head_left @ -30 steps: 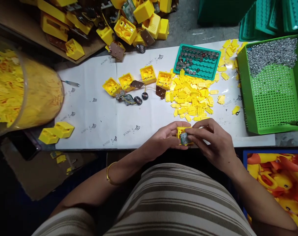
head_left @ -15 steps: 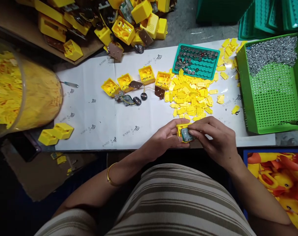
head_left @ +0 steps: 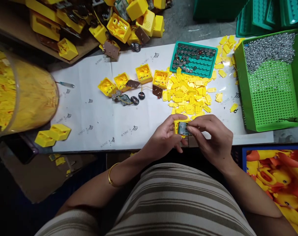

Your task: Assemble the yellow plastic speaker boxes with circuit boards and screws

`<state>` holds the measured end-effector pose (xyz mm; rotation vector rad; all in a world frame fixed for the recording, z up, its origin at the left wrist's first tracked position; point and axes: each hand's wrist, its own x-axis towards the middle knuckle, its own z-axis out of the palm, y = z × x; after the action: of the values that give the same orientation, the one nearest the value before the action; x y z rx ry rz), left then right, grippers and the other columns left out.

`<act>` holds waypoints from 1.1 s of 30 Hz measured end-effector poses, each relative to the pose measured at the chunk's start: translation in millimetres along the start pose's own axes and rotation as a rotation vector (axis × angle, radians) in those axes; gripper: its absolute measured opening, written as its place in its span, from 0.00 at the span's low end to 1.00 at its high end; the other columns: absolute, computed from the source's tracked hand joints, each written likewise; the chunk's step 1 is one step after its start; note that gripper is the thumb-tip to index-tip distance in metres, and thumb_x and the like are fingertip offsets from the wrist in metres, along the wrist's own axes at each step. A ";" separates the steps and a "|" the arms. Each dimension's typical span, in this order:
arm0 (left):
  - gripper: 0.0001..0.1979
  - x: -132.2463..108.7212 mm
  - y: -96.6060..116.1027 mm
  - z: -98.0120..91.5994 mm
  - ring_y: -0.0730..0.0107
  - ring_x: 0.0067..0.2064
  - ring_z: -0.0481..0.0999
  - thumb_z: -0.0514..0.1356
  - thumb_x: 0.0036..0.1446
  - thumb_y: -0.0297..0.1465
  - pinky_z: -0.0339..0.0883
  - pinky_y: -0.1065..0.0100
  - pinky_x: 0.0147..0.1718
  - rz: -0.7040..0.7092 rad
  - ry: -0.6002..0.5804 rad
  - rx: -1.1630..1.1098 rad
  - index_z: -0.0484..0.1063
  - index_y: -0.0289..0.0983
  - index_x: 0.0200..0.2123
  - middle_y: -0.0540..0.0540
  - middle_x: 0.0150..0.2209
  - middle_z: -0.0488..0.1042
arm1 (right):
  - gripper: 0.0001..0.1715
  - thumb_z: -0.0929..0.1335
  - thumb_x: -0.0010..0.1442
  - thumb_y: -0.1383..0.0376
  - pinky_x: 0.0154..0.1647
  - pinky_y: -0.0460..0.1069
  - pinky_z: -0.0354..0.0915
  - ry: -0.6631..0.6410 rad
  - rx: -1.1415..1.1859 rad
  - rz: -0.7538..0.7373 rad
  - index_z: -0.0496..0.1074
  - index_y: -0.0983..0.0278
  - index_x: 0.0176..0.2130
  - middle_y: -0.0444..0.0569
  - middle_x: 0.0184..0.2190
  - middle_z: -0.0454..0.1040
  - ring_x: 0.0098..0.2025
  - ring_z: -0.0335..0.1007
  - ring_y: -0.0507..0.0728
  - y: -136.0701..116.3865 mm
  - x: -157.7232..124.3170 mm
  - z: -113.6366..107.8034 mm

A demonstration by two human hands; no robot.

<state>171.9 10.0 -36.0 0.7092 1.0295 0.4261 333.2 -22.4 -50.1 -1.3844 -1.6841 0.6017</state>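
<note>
i read approx. "zhen" on the white paper (head_left: pixel 80 113), w/ my l hand (head_left: pixel 163 136) cupped, fingers gripping the yellow box (head_left: pixel 176 127), & r hand (head_left: pixel 212 136) bent inward, fingers pinching the grey-green pcb (head_left: pixel 183 129).

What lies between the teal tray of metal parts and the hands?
In the head view, a pile of yellow pieces lies on white paper between that tray and the left hand and right hand.

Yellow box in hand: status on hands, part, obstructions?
Left hand: holding yellow box. Right hand: at circuit board's edge, board over box's open side. Loose yellow pieces heaped just beyond hands, not between them.
</note>
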 end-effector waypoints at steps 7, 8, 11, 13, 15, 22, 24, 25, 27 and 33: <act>0.25 -2.3 3.4 -1.0 0.76 0.19 0.68 0.56 0.51 0.25 0.61 0.76 0.18 -0.020 -0.080 -0.016 0.59 0.39 0.54 0.55 0.21 0.69 | 0.09 0.68 0.60 0.71 0.36 0.51 0.71 0.109 -0.078 -0.047 0.72 0.58 0.40 0.47 0.32 0.75 0.36 0.73 0.55 -1.5 -1.7 2.7; 0.24 -3.0 3.7 -1.8 0.76 0.20 0.69 0.57 0.51 0.26 0.62 0.75 0.19 -0.029 -0.105 -0.040 0.59 0.39 0.53 0.54 0.22 0.70 | 0.09 0.68 0.60 0.70 0.36 0.51 0.71 0.109 -0.090 -0.051 0.72 0.58 0.40 0.47 0.32 0.75 0.36 0.73 0.55 -1.6 -1.6 2.0; 0.25 -4.3 3.5 -3.6 0.77 0.20 0.68 0.59 0.49 0.25 0.61 0.76 0.19 -0.043 -0.147 -0.040 0.58 0.39 0.52 0.55 0.22 0.71 | 0.09 0.69 0.59 0.70 0.36 0.51 0.71 0.094 -0.103 -0.071 0.72 0.59 0.41 0.48 0.33 0.75 0.36 0.73 0.55 -1.9 -1.3 1.0; 0.26 -4.4 2.6 -4.1 0.77 0.19 0.67 0.60 0.49 0.25 0.60 0.77 0.19 -0.045 -0.142 -0.024 0.58 0.40 0.52 0.55 0.21 0.71 | 0.09 0.69 0.59 0.70 0.37 0.50 0.71 0.087 -0.104 -0.078 0.72 0.59 0.41 0.48 0.33 0.75 0.36 0.73 0.55 -2.2 -1.4 1.1; 0.25 -3.9 1.7 -4.2 0.77 0.19 0.68 0.60 0.50 0.25 0.60 0.77 0.19 -0.033 -0.130 -0.023 0.58 0.40 0.52 0.55 0.21 0.71 | 0.09 0.69 0.59 0.70 0.37 0.50 0.71 0.085 -0.100 -0.078 0.72 0.58 0.41 0.48 0.33 0.75 0.36 0.73 0.55 -2.6 -1.9 1.4; 0.20 -2.1 -0.2 -3.5 0.77 0.18 0.65 0.56 0.51 0.24 0.59 0.78 0.17 -0.049 -0.073 -0.054 0.61 0.41 0.48 0.57 0.19 0.67 | 0.11 0.69 0.59 0.70 0.39 0.50 0.71 0.053 0.022 -0.047 0.73 0.57 0.41 0.46 0.35 0.76 0.37 0.73 0.53 -3.6 -5.7 3.6; 0.20 -2.9 -0.2 -3.2 0.78 0.19 0.65 0.57 0.51 0.23 0.58 0.78 0.17 -0.053 -0.066 -0.078 0.61 0.41 0.48 0.56 0.21 0.67 | 0.10 0.69 0.58 0.70 0.39 0.49 0.71 0.045 0.058 -0.034 0.73 0.58 0.41 0.46 0.34 0.76 0.37 0.73 0.53 -3.4 -5.7 3.7; 0.20 -3.6 -0.1 -3.1 0.78 0.20 0.66 0.57 0.51 0.23 0.59 0.78 0.18 -0.061 -0.072 -0.108 0.61 0.42 0.48 0.56 0.22 0.68 | 0.09 0.69 0.59 0.70 0.39 0.49 0.71 0.039 0.072 -0.027 0.73 0.59 0.40 0.46 0.34 0.76 0.37 0.73 0.53 -3.2 -5.3 3.3; 0.21 -5.3 0.1 -3.2 0.77 0.22 0.68 0.57 0.52 0.23 0.61 0.77 0.20 -0.084 -0.094 -0.193 0.61 0.42 0.49 0.54 0.25 0.69 | 0.08 0.69 0.59 0.69 0.39 0.50 0.71 0.010 0.094 -0.006 0.74 0.59 0.40 0.46 0.34 0.76 0.37 0.73 0.54 -2.5 -3.7 1.7; 0.26 -8.5 0.0 -4.9 0.74 0.27 0.72 0.58 0.49 0.21 0.64 0.76 0.23 -0.135 -0.129 -0.345 0.61 0.40 0.53 0.51 0.28 0.71 | 0.07 0.67 0.61 0.68 0.39 0.48 0.70 -0.158 0.092 0.007 0.74 0.59 0.39 0.47 0.35 0.76 0.38 0.73 0.53 0.2 3.0 -5.0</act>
<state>163.6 6.3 -32.3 0.3517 0.8486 0.4214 337.4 -20.3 -46.7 -1.3065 -1.7530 0.8012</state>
